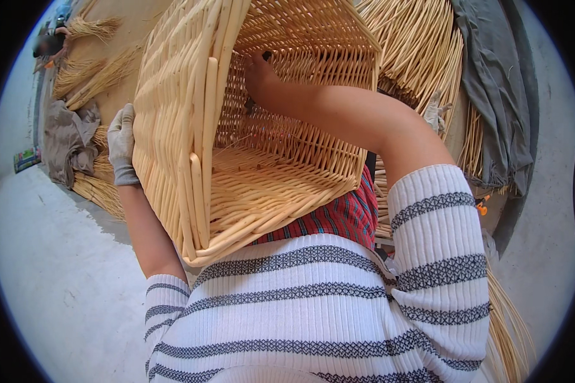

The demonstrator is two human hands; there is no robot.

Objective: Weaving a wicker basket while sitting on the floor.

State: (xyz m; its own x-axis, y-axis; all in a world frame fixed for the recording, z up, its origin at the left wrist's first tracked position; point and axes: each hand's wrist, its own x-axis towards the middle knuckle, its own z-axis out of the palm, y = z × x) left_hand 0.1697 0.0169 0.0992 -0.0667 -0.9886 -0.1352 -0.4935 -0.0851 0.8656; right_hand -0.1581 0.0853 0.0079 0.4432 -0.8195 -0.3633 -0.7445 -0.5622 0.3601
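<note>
A large pale wicker basket rests tilted on its side across my lap, its open mouth turned toward me. My left hand, in a light knit glove, grips the outside of the left wall, its fingertips partly hidden by the basket. Bare, my right hand reaches deep inside, close to the inner left wall. Its fingers are curled round a small dark tool, which shows above and below the fist; I cannot make out its kind.
Thick bundles of peeled willow rods lie at the far right, beside a dark grey cloth. A light glove lies near them. More rods and a grey cloth are at left. Another person sits far left.
</note>
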